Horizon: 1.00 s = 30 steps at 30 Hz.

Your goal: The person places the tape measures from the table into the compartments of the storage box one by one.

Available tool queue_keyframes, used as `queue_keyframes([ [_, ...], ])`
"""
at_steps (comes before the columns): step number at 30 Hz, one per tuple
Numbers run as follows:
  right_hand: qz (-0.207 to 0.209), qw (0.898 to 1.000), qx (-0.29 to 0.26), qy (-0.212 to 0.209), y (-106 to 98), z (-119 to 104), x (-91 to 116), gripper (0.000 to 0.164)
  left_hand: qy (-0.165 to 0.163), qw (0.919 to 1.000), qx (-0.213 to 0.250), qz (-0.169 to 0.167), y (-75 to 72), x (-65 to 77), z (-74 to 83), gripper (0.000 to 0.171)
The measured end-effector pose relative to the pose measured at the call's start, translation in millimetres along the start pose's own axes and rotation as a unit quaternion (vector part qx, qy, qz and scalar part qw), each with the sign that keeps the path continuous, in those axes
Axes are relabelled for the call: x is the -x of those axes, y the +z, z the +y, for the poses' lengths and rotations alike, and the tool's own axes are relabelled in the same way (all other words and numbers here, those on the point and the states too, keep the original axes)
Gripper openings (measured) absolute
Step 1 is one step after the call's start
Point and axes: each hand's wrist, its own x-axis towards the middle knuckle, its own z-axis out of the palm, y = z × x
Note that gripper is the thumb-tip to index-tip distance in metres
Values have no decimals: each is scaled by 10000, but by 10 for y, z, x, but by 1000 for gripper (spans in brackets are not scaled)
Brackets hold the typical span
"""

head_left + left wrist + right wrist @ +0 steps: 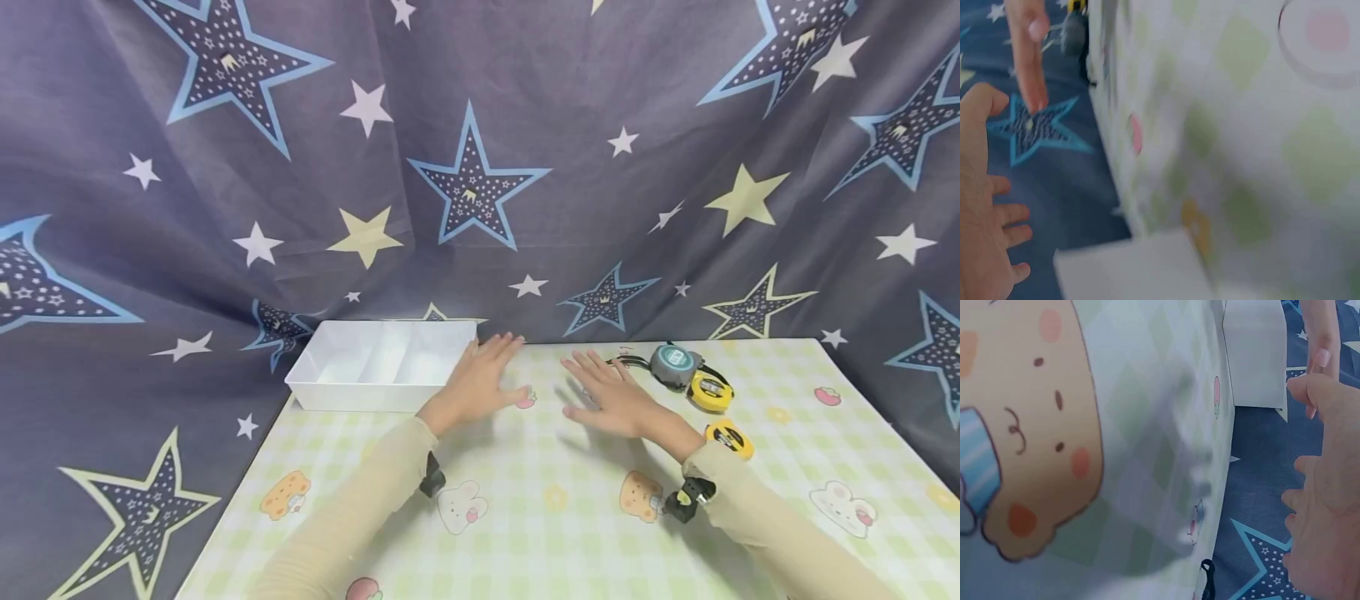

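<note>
White box (pixel 363 397) is sitting just left of the left hand (pixel 482 379); grey tape measure (pixel 672 367) is lying near the right hand (pixel 617 402); both hands are hovering wide, empty.

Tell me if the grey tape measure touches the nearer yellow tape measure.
Apart: the head view shows checked tablecloth between the grey tape measure and the nearer yellow tape measure.

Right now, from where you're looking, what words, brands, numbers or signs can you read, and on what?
No text is readable.
Gray tape measure: pale marks on its teal label, too small to read.
Yellow tape measure beside it: markings too blurred to read.
Nearer yellow tape measure: markings too blurred to read.
</note>
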Motion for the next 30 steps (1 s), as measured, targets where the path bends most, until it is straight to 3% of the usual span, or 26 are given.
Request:
queue_keyframes([
  [5, 244, 9995, 101, -168, -101, 14, 18, 79, -257, 9983, 43, 520, -246, 1, -277, 82],
  [9, 454, 9980, 257, -364, -193, 29, 50, 74, -521, 9961, -13, 708, -460, 66, -523, 79],
  [15, 654, 9945, 517, -631, -347, 53, 124, 66, -1234, 9878, -73, 951, -720, 249, -951, 76],
  [18, 688, 9928, 665, -720, -451, 64, 166, 64, -1858, 9779, 0, 955, -834, 378, -1206, 77],
  [22, 645, 9910, 865, -789, -595, 76, 219, 65, -2710, 9583, 274, 861, -982, 562, -1541, 79],
  [26, 534, 9883, 1152, -847, -713, 97, 285, 64, -3295, 9399, 600, 672, -1101, 758, -1803, 76],
  [30, 369, 9872, 1339, -788, -818, 146, 388, 59, -3718, 9242, 843, 211, -1140, 924, -2003, 67],
])
